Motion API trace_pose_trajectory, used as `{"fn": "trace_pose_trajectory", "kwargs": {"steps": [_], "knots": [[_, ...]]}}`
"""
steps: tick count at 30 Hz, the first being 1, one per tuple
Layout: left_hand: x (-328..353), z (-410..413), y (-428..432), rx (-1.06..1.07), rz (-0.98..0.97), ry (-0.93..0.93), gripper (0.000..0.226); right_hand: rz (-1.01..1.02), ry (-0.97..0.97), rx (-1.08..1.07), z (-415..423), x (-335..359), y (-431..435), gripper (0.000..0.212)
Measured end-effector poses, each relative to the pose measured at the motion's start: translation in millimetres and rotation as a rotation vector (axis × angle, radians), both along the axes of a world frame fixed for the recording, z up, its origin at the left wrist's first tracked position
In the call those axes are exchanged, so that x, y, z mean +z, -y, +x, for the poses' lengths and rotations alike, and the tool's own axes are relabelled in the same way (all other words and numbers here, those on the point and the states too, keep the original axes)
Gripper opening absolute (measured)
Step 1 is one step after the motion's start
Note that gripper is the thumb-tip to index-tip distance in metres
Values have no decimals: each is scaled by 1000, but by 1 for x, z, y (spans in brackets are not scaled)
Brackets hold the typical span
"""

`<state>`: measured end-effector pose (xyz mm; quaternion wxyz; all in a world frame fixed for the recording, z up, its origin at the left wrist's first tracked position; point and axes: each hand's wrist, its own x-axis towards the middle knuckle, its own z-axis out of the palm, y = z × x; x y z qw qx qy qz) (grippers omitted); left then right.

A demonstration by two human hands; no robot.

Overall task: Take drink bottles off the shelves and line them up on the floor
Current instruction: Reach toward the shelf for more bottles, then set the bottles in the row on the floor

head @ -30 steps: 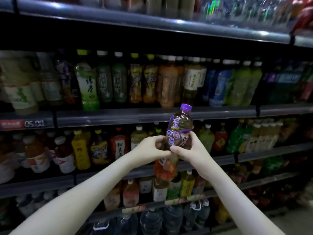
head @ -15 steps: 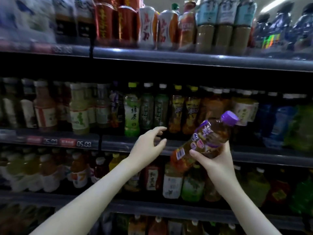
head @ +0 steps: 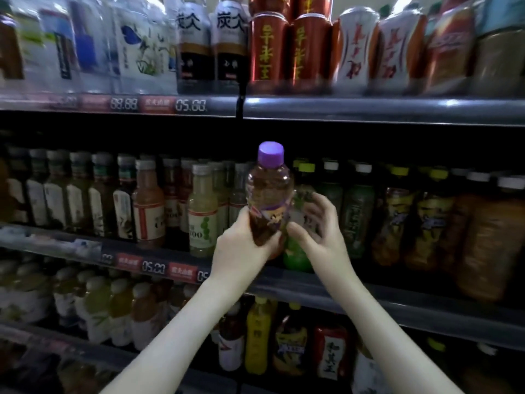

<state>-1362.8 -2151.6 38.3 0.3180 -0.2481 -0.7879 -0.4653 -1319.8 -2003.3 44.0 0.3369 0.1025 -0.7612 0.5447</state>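
Purple is the colour of the round cap [head: 270, 152] on the bottle [head: 268, 194], which stands up straight in the air in front of the middle shelf [head: 369, 288], not on it. The left grip [head: 244, 243] is wrapped round the bottle's lower part and holds it. The right grip [head: 315, 226] is just beside it with loose, spread fingers and seems let go; its thumb is very near the label. I think the job is only starting: this one bottle is off the shelf, the floor can't be seen, and lots of bottles are on every shelf. The bottle is clear, smooth plastic with a bumpy round top, brown drink inside and a shiny label. Behind it is a green bottle [head: 295, 254]. Up high are shiny red cans [head: 268, 46]. The shelf edges look like hard grey metal.
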Motion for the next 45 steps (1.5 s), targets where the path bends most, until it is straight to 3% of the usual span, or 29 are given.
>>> {"fn": "trace_pose_trajectory", "kwargs": {"steps": [3, 5, 10, 16, 20, 24, 28, 30, 35, 45], "knots": [[10, -24, 8, 50, 31, 128, 53, 47, 87, -287, -31, -9, -10, 93], [10, -41, 8, 62, 36, 203, 55, 46, 195, -300, -46, -13, -12, 103], [-2, -69, -7, 16, -107, 300, 58, 151, 346, -314, -68, -31, -20, 63], [-10, -77, -25, 80, -206, 335, 55, 304, 388, -504, -71, -26, -5, 73], [-11, -79, -22, 83, -224, 393, 60, 293, 419, -475, -69, -24, 6, 77], [-25, -57, -9, 67, -206, 336, 70, 345, 315, -517, -40, -38, 20, 92], [-73, -2, 25, 68, -146, 87, 52, 437, 62, -471, 4, -80, 55, 75], [-113, 25, 53, 64, -143, 91, 43, 506, 48, -395, 21, -116, 78, 63], [-222, 71, 147, 116, -350, 491, 40, 524, 437, -114, 56, -220, 147, 46], [-431, 77, 348, 193, -638, 1102, 44, 809, 998, 179, 43, -442, 302, 49]]}}
